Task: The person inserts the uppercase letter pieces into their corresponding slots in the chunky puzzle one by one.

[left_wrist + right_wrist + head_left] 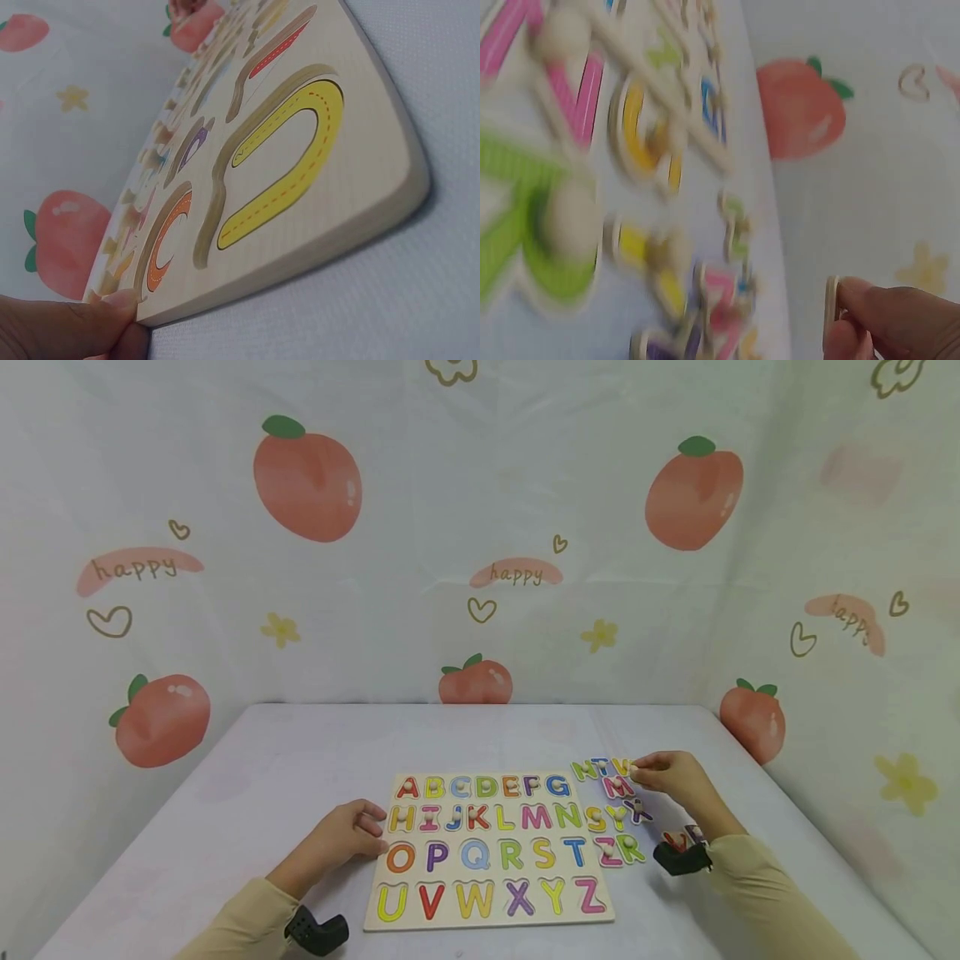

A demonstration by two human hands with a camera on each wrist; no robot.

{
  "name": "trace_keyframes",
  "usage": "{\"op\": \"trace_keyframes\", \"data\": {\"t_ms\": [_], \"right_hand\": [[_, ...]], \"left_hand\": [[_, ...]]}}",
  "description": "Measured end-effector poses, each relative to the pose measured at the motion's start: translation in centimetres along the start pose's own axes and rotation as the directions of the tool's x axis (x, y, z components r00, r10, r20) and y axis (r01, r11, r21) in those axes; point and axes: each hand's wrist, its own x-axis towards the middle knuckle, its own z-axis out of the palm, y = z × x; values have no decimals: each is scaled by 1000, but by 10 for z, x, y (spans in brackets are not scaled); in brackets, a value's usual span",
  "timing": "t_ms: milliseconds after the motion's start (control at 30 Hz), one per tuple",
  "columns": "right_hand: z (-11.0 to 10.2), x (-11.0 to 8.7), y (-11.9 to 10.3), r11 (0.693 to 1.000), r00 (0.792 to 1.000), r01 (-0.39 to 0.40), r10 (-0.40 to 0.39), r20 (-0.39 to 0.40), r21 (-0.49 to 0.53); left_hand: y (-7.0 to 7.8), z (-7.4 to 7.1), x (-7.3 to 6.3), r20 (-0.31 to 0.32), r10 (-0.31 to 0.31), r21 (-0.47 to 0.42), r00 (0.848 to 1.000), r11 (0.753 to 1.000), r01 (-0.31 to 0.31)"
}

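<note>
A wooden alphabet puzzle board (491,925) lies flat on the table. At its left edge my left hand (341,843) grips the rim, thumb on the edge in the left wrist view (67,326). Above the loose pieces at the board's upper right is my right hand (678,777). It pinches a thin wooden puzzle piece (830,307), seen edge-on in the right wrist view, so its letter cannot be read. Knobbed letters A to K sit in the board's upper rows. The recesses from L to Z, such as the yellow U (330,135), show bare printed bottoms.
Loose knobbed letters lie right of the board, among them a pink M (618,787), a purple X (638,811), a green R (630,849) and a pink Z (608,852). A red piece (675,841) lies near the right wrist. A printed cloth (405,610) hangs behind the table.
</note>
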Motion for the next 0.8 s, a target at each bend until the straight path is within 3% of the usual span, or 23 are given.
{"op": "trace_keyframes", "data": {"t_ms": [133,400,567,800], "right_hand": [[19,-5,-24,997,997,75,-75,27,-17],[65,-19,-58,980,979,177,-185,88,91],[90,-27,-74,970,971,185,-205,123,154],[124,-28,-82,972,957,209,-226,181,106]], "left_hand": [[-2,0,1,-4,1,-3,1000,1000,-1],[0,0,-1,-5,2,-15,1000,1000,-2],[0,0,-2,-11,2,-7,1000,1000,-2],[-1,1,-1,-19,1,9,1000,1000,-1]]}}
